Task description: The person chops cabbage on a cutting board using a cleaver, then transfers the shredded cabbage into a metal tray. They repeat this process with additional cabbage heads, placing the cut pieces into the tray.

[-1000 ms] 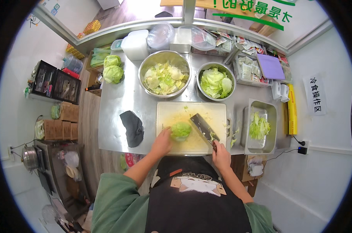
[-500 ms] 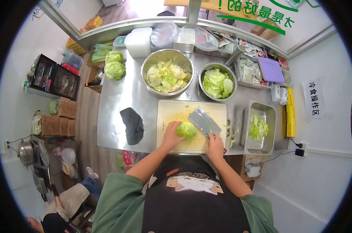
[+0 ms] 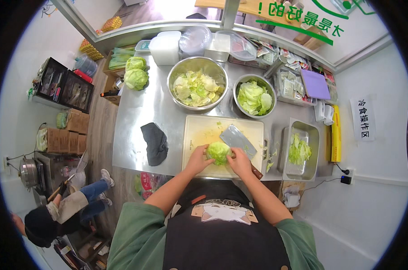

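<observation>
A pale green head of lettuce [image 3: 219, 152] is held between my two hands above the near part of a cream cutting board [image 3: 199, 123]. My left hand [image 3: 199, 160] grips its left side, and my right hand [image 3: 238, 162] has its fingers on the right side. A cleaver [image 3: 239, 139] lies flat on the board with its wide blade slanting beyond my right hand; its brown wooden handle [image 3: 256, 171] sticks out by my right wrist. Green scraps and wet yellowish patches mark the board.
Behind the board stand a large steel bowl [image 3: 172, 93] and a smaller one [image 3: 272, 104], both with torn lettuce. A steel pan [image 3: 315, 155] with shredded lettuce is at right. Two lettuces [image 3: 136, 79] and a dark cloth [image 3: 154, 144] lie left. A co-worker [image 3: 62, 209] stands lower left.
My right hand has let go of the cleaver and moved left onto the lettuce, which both hands now hold. The co-worker at lower left has shifted further into view.
</observation>
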### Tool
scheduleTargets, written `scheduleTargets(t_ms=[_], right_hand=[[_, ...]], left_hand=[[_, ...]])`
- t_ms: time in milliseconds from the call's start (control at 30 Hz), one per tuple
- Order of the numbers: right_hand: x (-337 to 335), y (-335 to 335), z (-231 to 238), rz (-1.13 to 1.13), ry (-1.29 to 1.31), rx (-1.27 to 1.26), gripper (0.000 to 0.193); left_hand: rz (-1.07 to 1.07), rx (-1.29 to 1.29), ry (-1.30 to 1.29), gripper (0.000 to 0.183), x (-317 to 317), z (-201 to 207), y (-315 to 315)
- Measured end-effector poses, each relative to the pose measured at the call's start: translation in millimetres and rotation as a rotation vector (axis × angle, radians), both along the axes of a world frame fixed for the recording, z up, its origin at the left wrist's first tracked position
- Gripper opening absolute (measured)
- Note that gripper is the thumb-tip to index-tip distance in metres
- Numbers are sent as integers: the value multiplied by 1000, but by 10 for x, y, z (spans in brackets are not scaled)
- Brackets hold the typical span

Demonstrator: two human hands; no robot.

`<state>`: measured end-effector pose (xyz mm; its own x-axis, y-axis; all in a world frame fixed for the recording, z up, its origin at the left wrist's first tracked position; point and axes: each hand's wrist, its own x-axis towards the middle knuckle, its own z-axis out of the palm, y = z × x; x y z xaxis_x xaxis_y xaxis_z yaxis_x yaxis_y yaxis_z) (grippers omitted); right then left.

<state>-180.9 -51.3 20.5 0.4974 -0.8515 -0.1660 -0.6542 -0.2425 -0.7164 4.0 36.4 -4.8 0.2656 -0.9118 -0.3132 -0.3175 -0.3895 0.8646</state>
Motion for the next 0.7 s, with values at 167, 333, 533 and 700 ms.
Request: scheduleTargets(t_ms=[167, 333, 533, 700], right_hand=[[-6, 4, -71, -120, 11, 41, 23], [-66, -113, -124, -216, -48, 166, 17], [-20, -231, -206, -446, -300, 723, 11], [4, -282, -59, -331, -443, 771, 13]], left_hand=[[6, -86, -57, 69, -42, 10, -9], [-20, -69, -78, 67, -69, 82, -5], [-37, -89, -58, 63, -73, 39, -19], [21, -60, -38, 56, -77, 9, -24]])
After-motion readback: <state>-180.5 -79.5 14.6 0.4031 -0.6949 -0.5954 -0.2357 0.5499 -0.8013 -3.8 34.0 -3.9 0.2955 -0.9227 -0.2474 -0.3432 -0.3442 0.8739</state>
